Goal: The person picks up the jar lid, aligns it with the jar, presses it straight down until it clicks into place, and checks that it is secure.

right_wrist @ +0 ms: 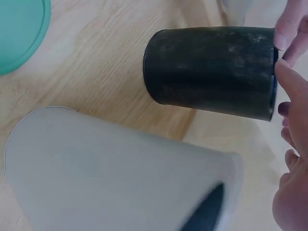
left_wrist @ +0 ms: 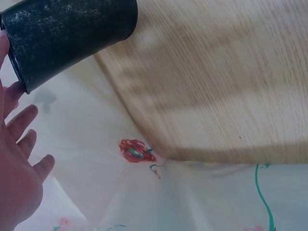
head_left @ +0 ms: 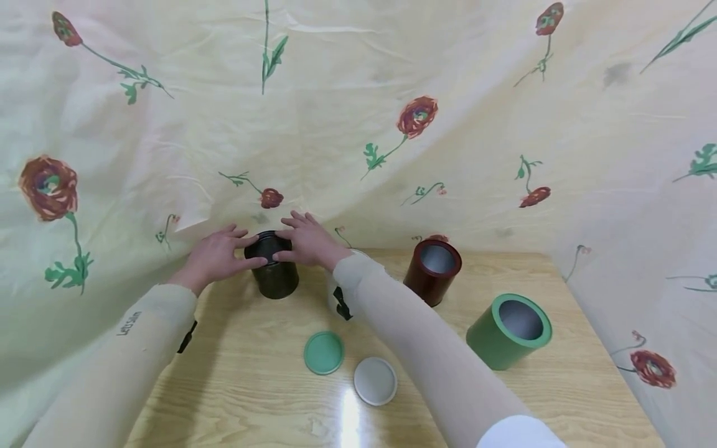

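A black cylindrical canister (head_left: 277, 281) stands upright at the back of the wooden table. My left hand (head_left: 217, 256) touches its top from the left with thumb and index finger, the other fingers spread. From the right, the thumb and index finger of my right hand (head_left: 311, 241) rest on the same rim, fingers mostly straight. In the right wrist view, fingertips meet the rim of the canister (right_wrist: 211, 72). Its top is partly covered by the fingers. A pale grey canister (right_wrist: 96, 168) stands beside it, mostly hidden behind my right forearm in the head view.
A green round lid (head_left: 323, 353) and a white round lid (head_left: 375, 381) lie flat on the table (head_left: 269, 386). Farther right stand a dark red canister (head_left: 431, 274) and a green canister (head_left: 506, 333), both without lids. Flowered cloth (head_left: 336, 143) hangs behind the table.
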Action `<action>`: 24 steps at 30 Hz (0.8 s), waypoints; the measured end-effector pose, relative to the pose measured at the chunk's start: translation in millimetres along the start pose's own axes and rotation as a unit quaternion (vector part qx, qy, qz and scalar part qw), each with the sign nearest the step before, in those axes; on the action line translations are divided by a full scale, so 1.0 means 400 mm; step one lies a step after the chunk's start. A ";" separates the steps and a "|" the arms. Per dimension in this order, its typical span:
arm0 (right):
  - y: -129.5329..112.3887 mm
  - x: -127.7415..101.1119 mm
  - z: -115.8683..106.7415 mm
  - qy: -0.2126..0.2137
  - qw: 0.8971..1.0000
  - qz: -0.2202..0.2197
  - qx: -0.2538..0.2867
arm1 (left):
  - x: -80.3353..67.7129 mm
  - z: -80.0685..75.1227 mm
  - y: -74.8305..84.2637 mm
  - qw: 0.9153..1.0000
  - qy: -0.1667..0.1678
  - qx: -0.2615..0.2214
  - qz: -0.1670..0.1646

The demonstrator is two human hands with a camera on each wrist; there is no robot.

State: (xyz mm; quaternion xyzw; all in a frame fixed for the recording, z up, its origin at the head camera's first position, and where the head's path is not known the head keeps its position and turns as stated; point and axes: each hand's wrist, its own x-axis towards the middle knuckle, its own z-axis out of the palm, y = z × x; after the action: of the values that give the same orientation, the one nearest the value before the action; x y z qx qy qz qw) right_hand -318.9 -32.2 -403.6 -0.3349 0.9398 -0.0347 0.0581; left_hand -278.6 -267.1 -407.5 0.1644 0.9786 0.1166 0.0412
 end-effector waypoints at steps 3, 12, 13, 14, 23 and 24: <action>-0.003 -0.015 -0.018 0.007 1.000 -0.014 0.016 | -0.010 -0.006 -0.002 1.000 0.009 0.006 0.005; 0.016 -0.096 -0.065 -0.003 0.999 -0.028 0.034 | -0.033 -0.023 0.023 0.998 0.031 0.021 0.049; 0.021 -0.107 -0.068 -0.003 0.999 -0.029 0.034 | -0.036 -0.024 0.025 0.998 0.031 0.023 0.052; 0.025 -0.117 -0.071 -0.002 0.999 -0.030 0.036 | -0.039 -0.026 0.028 0.998 0.032 0.026 0.054; 0.061 -0.219 -0.084 0.002 0.996 -0.056 0.066 | -0.073 -0.034 0.058 0.995 0.040 0.046 0.080; 0.065 -0.231 -0.083 0.006 0.996 -0.059 0.070 | -0.077 -0.034 0.062 0.994 0.041 0.048 0.086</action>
State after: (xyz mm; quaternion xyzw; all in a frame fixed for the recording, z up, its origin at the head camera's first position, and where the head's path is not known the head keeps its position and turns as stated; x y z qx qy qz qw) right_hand -268.4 47.2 -365.5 -0.3849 0.9140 -0.1054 0.0731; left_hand -243.3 -257.3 -387.1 0.2453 0.9661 0.0793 -0.0167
